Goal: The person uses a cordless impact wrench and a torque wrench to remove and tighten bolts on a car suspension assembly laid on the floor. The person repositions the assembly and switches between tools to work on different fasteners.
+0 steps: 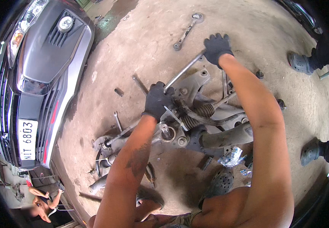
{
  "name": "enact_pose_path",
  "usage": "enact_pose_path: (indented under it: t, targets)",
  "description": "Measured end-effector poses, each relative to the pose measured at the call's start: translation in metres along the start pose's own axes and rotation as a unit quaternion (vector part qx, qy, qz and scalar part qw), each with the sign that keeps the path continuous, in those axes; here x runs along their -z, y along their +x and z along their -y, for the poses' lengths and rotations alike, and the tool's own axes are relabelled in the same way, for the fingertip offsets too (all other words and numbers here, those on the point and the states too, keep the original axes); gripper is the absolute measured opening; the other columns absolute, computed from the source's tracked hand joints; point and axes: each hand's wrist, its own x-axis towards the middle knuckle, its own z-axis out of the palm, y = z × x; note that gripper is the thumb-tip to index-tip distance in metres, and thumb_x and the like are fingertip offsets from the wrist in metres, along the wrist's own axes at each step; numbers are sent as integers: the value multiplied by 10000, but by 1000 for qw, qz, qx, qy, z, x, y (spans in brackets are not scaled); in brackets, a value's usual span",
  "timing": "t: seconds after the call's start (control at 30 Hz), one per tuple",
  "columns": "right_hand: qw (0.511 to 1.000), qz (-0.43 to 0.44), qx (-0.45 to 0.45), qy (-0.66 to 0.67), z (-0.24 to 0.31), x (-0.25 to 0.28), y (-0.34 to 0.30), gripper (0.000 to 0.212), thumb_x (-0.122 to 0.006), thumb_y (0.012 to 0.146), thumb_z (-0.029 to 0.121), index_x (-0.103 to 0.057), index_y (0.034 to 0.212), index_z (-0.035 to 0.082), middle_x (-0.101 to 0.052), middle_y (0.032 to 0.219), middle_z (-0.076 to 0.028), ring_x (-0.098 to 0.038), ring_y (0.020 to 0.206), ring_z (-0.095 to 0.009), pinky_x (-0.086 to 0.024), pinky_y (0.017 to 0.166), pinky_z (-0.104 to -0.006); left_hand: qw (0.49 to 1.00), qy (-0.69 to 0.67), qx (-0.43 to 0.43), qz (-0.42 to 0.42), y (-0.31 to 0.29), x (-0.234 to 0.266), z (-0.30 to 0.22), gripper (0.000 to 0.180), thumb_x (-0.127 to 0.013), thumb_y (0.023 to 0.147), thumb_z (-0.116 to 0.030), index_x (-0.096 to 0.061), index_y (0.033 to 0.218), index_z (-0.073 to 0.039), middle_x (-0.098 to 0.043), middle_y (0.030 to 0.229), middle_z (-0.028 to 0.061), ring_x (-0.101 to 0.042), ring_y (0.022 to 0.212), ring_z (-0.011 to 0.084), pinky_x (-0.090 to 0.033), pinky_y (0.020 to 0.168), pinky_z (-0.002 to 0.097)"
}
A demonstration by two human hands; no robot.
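One grey vehicle front (44,57) fills the far left, white number plate (27,138) and all, and below it a person (44,205) sits in the background. Across the concrete floor (107,57) we go: a short dark cylinder (118,92) lying on its own, a slim spanner (117,121) below it, and then a big metal assembly (225,138) sprawling over mid-floor, with a pliers-like tool (150,175) just under its near side. Here's the gloved left hand (158,102), its grip closed around the lower end of a long metal bar (185,70), right above the assembly and near a ribbed rubber boot (190,122). Up slants that bar to the right, a loose metal link (187,34) lying beyond it, and on its upper end sits the gloved right hand (217,49), back upward, fingers pointing away; whether that grip wraps the bar, I can't tell. Lower down, a crumpled wrapper (231,157) by the assembly, and far right, somebody's two grey clogs (299,62).
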Motion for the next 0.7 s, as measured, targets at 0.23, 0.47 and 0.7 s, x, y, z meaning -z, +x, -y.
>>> enact_pose_path:
  t: [0.23,0.47,0.7]
  targets:
    - [998,27,60,-19,-22,6,2,438,-627,872,545,-759,1002,148,-728,1031,-103,-657,1061,-283,-463,967,-435,998,34,-30,32,0,8,-3,381,-704,871,-357,-618,920,11,-659,884,258,-645,876,450,-525,785,531]
    - [990,117,76,-20,-30,14,15,464,-604,882,537,-779,917,108,-751,948,-158,-721,933,-345,-537,876,-440,994,73,80,22,14,6,-24,402,-718,851,-384,-670,714,-9,-657,732,256,-672,755,464,-542,714,528]
    - [990,127,63,1,-34,14,0,431,-611,874,486,-773,896,88,-742,917,-185,-720,884,-378,-571,815,-460,988,110,92,51,14,-9,-8,398,-681,839,-371,-714,934,14,-711,908,273,-708,907,439,-571,832,495]
